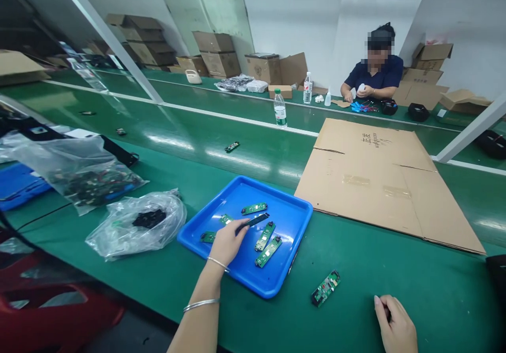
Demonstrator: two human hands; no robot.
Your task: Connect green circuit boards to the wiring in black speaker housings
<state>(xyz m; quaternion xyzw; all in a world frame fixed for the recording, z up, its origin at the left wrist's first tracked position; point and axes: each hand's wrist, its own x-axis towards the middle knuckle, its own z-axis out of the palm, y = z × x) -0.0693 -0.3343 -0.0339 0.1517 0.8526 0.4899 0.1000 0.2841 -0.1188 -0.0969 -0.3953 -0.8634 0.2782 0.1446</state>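
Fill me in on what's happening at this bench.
The person's left hand grips a thin dark strip over a blue tray, where green circuit boards lie. Another board lies on the green table between the tray and the right hand, which is at the table; whether it holds anything is unclear. Across the way, a co-worker handles something white.

Electronics assembly workshop, by its circuit boards, long green worktable and cardboard cartons

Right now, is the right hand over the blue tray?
No: the right hand is over the green tabletop, right of the blue tray.
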